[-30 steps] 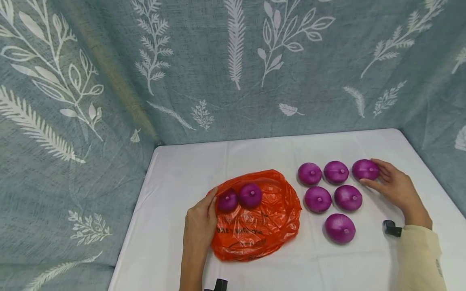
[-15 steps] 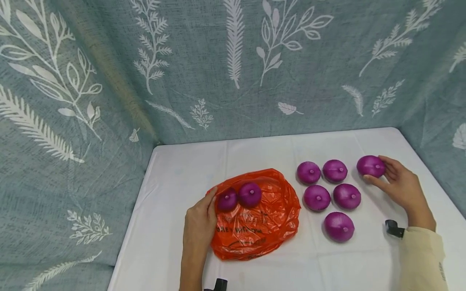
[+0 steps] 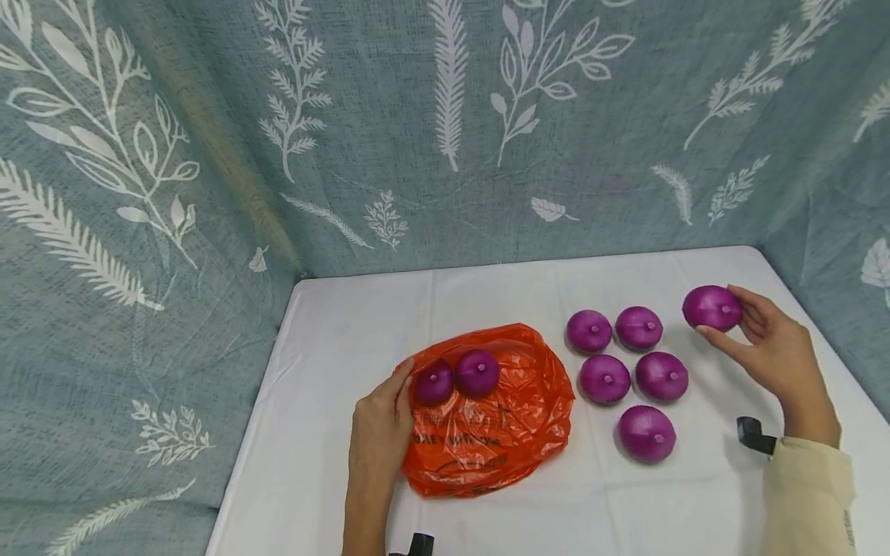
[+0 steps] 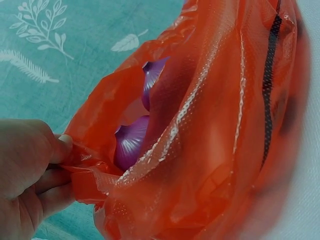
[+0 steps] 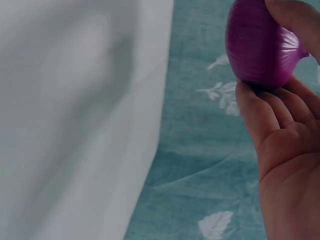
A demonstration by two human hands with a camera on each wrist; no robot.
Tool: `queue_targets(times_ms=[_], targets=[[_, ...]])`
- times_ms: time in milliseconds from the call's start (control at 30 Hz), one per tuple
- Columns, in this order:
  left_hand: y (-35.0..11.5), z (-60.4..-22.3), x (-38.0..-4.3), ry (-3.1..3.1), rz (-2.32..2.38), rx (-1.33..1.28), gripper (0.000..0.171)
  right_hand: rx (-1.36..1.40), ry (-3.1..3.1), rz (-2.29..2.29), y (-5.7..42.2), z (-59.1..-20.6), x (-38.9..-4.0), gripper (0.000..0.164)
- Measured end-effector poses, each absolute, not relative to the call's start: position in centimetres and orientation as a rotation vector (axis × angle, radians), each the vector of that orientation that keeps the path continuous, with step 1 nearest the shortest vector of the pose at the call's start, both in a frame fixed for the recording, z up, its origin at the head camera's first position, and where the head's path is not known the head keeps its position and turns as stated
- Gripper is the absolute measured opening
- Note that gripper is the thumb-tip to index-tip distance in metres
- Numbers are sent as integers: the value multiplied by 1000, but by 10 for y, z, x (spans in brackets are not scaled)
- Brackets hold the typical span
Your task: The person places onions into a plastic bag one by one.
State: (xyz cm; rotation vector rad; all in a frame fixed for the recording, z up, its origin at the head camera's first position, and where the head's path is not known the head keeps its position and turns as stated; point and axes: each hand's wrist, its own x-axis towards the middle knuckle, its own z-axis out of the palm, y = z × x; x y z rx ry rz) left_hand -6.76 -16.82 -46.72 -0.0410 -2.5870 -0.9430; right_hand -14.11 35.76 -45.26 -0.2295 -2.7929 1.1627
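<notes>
My left hand [image 3: 381, 421] pinches the left edge of a red plastic bag [image 3: 487, 455], thumb and fingers on its rim in the left wrist view. Inside the bag's mouth lie two purple onions, one left [image 3: 434, 383] and one right [image 3: 477, 373]; the film partly covers them in the left wrist view. At the far right, my right hand [image 3: 779, 344] holds another purple onion [image 3: 711, 308] between thumb and fingers, raised over the table. The right wrist view shows this onion [image 5: 257, 47] with its pointed end toward the palm.
Several more purple onions stand on the white table [image 3: 514, 525] between the bag and my right hand, the nearest onion [image 3: 647, 434] at the front. A blue-green leaf-patterned cloth [image 3: 389, 139] hangs behind the table and at its sides.
My right hand has lifted its onion off the table, away from the others, moving slightly right and up. The left hand and the bag stay in place.
</notes>
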Motion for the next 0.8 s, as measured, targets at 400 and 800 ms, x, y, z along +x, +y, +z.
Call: queue_targets(times_ms=[400, 800], targets=[[-165, -469, -70, -2579, -963, -41, 35, -219, -2716, 1230, 334, -432, -127, 92], [-165, -466, -70, -2573, -963, -42, 35, -63, -2693, 1267, 302, -418, -116, 89]])
